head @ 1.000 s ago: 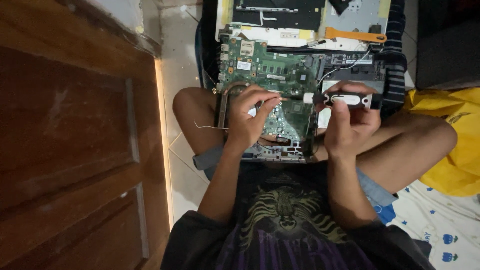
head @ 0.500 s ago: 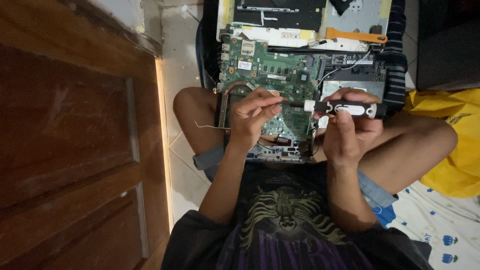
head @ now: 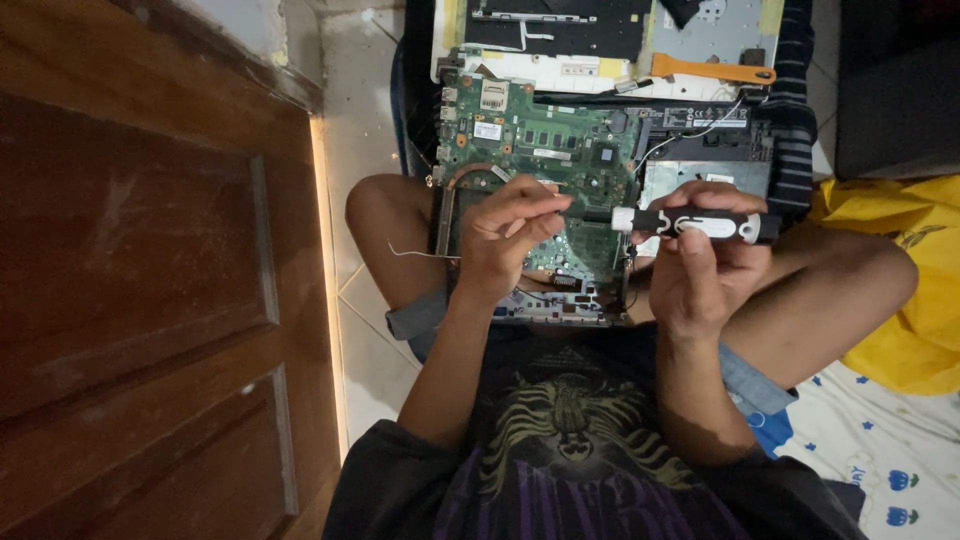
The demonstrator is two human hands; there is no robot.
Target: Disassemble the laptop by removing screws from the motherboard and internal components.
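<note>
Head view gives me two hands over one opened laptop chassis (head: 790, 150) resting on the lap. One green rectangular circuit board (head: 540, 150) sits inside that dark shell, with one orange plastic pry tool (head: 712, 72) lying on the pale panel above it. My right hand (head: 705, 265) is curled tight around one black-and-white screwdriver handle (head: 695, 224), held level. My left hand (head: 505, 232) pinches the screwdriver's thin shaft over the board, fingers closed.

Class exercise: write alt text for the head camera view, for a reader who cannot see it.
A seated person's right hand holds a black-and-white screwdriver level, while the left hand pinches its tip above a green laptop motherboard resting across the lap.
</note>
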